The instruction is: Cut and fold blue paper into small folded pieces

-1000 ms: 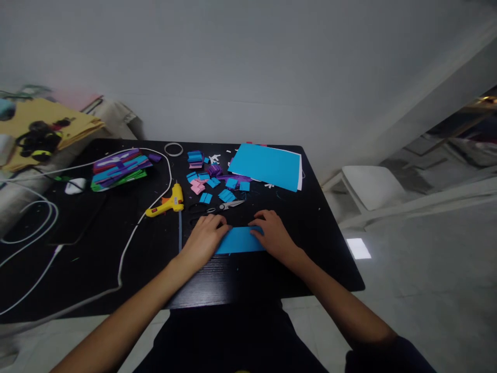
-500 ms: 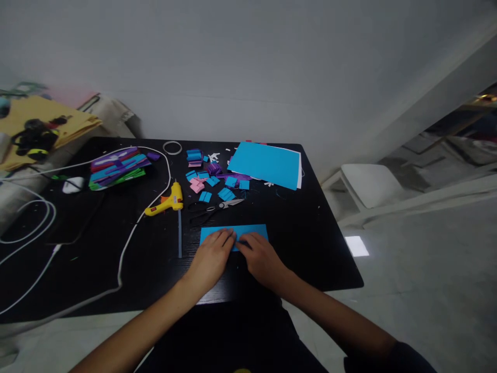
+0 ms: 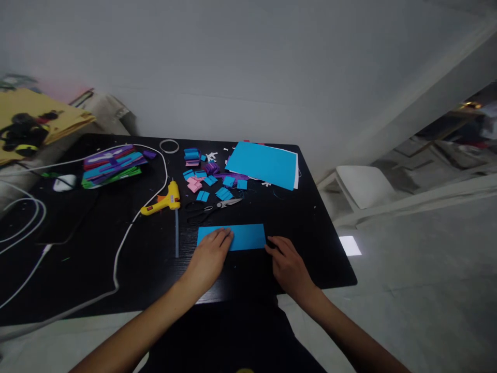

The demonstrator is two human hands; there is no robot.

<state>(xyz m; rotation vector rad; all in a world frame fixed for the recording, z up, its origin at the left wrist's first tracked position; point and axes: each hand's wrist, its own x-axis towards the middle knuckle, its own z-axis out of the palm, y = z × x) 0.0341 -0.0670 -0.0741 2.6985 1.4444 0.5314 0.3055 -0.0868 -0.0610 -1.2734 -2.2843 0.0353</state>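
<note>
A blue strip of paper (image 3: pixel 247 237) lies lengthwise on the black table before me. My left hand (image 3: pixel 212 252) rests flat on its left half, fingers stretched out and pressing it down. At the strip's right end is my right hand (image 3: pixel 289 261), with its fingertips by the lower right corner; whether they touch the paper is hard to tell. Beyond the strip lie black-handled scissors (image 3: pixel 217 205), their blades pointing right. Several small folded paper pieces (image 3: pixel 224 194) in blue, pink and purple are scattered behind the scissors.
A yellow glue gun (image 3: pixel 166 199) with a grey stick lies to the left, beside a white cable (image 3: pixel 128 235). Blue sheets (image 3: pixel 264 165) are stacked at the back right. Folded coloured papers (image 3: pixel 112 165) sit at the back left. A white stool (image 3: pixel 363 186) stands right of the table.
My right hand has slid right along the strip, from its middle to its right end. My left hand stays on the paper. The view has shifted slightly.
</note>
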